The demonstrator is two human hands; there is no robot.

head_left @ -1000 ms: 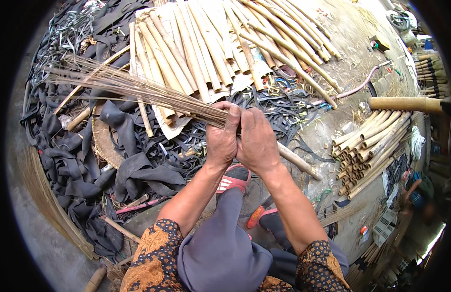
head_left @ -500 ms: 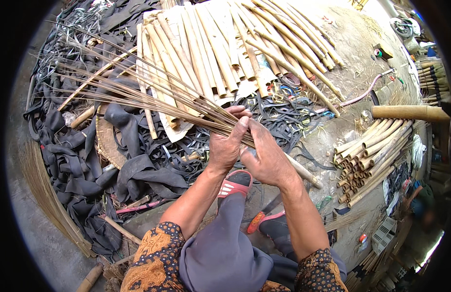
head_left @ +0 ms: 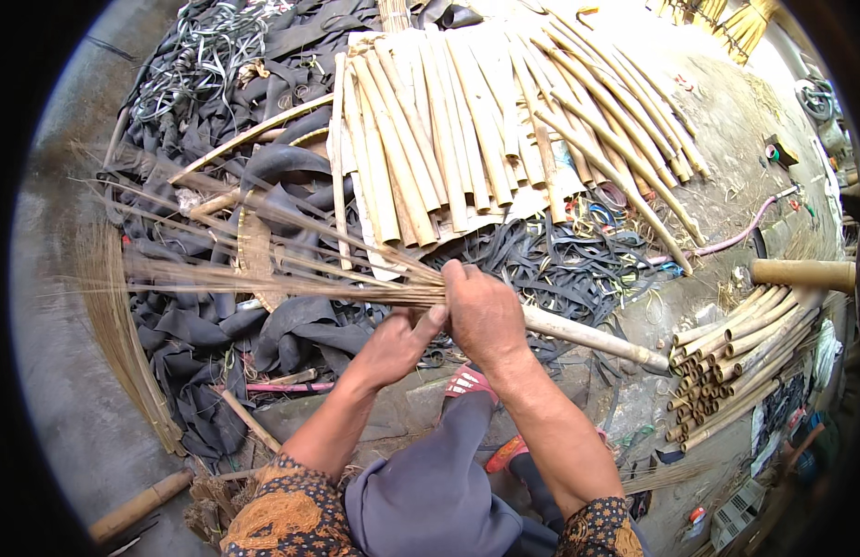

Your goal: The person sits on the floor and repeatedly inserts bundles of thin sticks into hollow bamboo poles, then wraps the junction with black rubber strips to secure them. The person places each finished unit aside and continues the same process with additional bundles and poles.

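A bundle of thin brown sticks (head_left: 407, 296) fans out to the left, its far ends blurred. My right hand (head_left: 487, 317) is closed around its gathered end, with the knuckles up. Just below the bundle is my left hand (head_left: 390, 354), thumb and fingers apart, the thumb tip close to my right hand. Some left fingertips are hidden beneath the sticks, so I cannot tell if they touch them. Beyond my right hand, a pale bamboo pole (head_left: 597, 346) lies on the ground.
Many bamboo tubes (head_left: 458, 139) lie on pale sheeting ahead. Black rubber strips (head_left: 305, 330) are heaped at left, beside a long bunch of thin sticks (head_left: 123, 343). Stacked bamboo tubes (head_left: 727, 371) and a thick bamboo piece (head_left: 801, 274) are at right.
The bundle has swung lower and lies more level, its far ends now blurred. My right hand has moved over its gathered end; my left hand has dropped lower and left, away from its earlier grip.
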